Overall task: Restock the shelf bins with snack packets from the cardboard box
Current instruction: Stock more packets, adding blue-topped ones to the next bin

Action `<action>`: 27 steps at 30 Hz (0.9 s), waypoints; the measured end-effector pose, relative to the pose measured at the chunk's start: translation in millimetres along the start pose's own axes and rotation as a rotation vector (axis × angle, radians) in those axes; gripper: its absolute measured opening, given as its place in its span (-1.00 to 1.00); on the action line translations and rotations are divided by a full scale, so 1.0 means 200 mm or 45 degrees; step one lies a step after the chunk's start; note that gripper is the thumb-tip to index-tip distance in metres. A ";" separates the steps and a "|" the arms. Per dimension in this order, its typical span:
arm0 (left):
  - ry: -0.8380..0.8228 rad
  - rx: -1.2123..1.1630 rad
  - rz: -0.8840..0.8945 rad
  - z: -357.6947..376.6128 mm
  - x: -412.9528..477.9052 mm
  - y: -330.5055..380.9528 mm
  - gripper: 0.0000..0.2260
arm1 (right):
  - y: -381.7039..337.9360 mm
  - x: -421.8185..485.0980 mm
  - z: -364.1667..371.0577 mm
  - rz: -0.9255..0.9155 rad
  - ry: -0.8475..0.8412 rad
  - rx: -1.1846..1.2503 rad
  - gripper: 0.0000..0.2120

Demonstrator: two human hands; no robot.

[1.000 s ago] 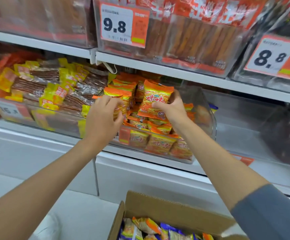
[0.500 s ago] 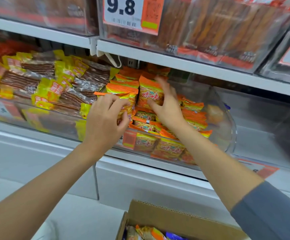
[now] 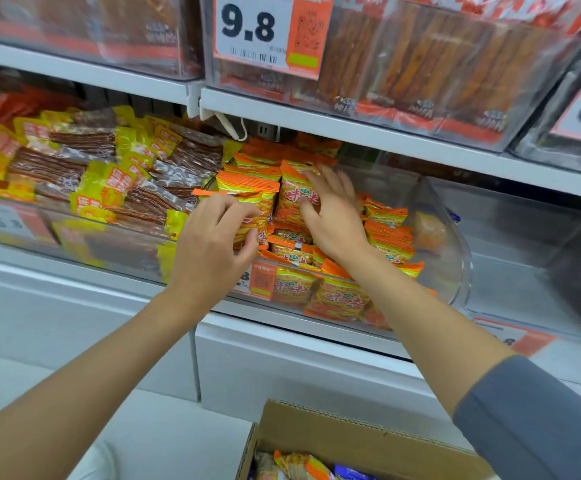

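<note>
Several orange snack packets fill a clear plastic bin on the middle shelf. My left hand is at the bin's left front, its curled fingers and thumb pinching an upright orange packet. My right hand reaches into the bin with fingers spread and straight, pressing against another upright orange packet. The open cardboard box stands below at the bottom edge, with a few packets showing inside.
A neighbouring bin to the left holds yellow and brown packets. The upper shelf carries clear bins of brown sticks and a 9.8 price tag. Another clear bin sits to the right. White shelf fronts run below.
My right hand has let go of the packet it gripped and pushed deeper into the bin, fingers now spread flat against it. My left hand has stayed on its packet.
</note>
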State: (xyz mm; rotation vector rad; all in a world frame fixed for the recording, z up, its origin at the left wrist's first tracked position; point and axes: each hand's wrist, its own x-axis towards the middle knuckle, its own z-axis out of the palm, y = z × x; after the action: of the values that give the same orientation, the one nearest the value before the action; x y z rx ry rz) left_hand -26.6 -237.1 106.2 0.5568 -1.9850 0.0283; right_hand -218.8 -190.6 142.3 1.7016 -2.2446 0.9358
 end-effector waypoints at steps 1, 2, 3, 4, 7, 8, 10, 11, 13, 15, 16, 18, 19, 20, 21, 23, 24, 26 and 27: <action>-0.001 0.002 -0.002 0.00 0.00 0.00 -0.85 | 0.00 0.00 0.00 -0.029 -0.011 -0.064 -0.56; -0.003 0.004 -0.002 0.00 0.00 0.00 -0.85 | 0.00 0.01 -0.01 -0.047 -0.017 -0.109 -0.56; -0.004 0.007 -0.001 0.00 0.00 0.00 -0.86 | 0.01 0.01 -0.01 -0.053 -0.027 -0.134 -0.55; -0.002 0.010 0.000 0.00 0.00 0.00 -0.86 | 0.01 0.01 -0.02 -0.054 -0.052 -0.140 -0.54; -0.002 0.012 -0.001 0.00 0.00 0.00 -0.86 | 0.04 0.02 -0.04 -0.050 -0.158 -0.099 -0.48; -0.003 0.011 -0.003 0.00 0.00 0.00 -0.86 | 0.05 0.01 -0.03 -0.061 -0.159 -0.084 -0.45; -0.010 0.008 -0.004 0.00 0.00 0.00 -0.85 | 0.05 0.00 -0.02 -0.092 -0.106 -0.037 -0.43; -0.013 0.008 -0.005 0.00 0.00 0.00 -0.85 | 0.05 -0.01 -0.02 -0.101 -0.083 -0.028 -0.45; -0.015 0.008 -0.005 0.00 0.00 0.00 -0.86 | 0.05 -0.01 0.00 -0.108 -0.049 -0.071 -0.50; -0.014 0.012 -0.003 0.00 0.00 0.00 -0.86 | 0.04 0.00 0.00 -0.127 0.026 -0.120 -0.53; -0.013 0.015 -0.005 0.00 0.00 0.00 -0.86 | 0.04 0.00 0.00 -0.145 0.070 -0.146 -0.54; -0.011 0.021 -0.009 0.00 0.00 0.00 -0.86 | 0.05 0.01 0.00 -0.159 0.077 -0.175 -0.53; -0.012 0.023 -0.011 0.00 0.00 0.00 -0.86 | 0.05 0.01 0.00 -0.145 0.031 -0.158 -0.52; -0.015 0.024 -0.012 0.00 0.00 0.00 -0.86 | 0.05 0.01 0.00 -0.125 -0.022 -0.128 -0.51; -0.019 0.024 -0.012 0.00 0.00 0.00 -0.86 | 0.05 0.01 0.01 -0.108 -0.062 -0.105 -0.50; -0.023 0.023 -0.017 0.00 -0.01 0.00 -0.86 | 0.06 0.00 0.01 -0.095 -0.096 -0.088 -0.48; -0.026 0.021 -0.021 0.00 -0.01 0.00 -0.85 | 0.06 -0.01 0.01 -0.094 -0.097 -0.073 -0.46; -0.032 0.021 -0.027 0.00 -0.01 0.00 -0.85 | 0.05 -0.02 0.00 -0.091 -0.084 -0.029 -0.41; -0.035 0.020 -0.029 0.00 -0.01 0.00 -0.84 | 0.05 -0.02 -0.01 -0.088 -0.073 -0.006 -0.38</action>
State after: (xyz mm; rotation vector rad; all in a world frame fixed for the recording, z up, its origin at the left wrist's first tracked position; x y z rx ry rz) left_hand -26.4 -236.2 105.2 0.5929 -2.0066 0.0225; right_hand -226.9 -184.5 137.6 1.8135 -2.2054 0.8770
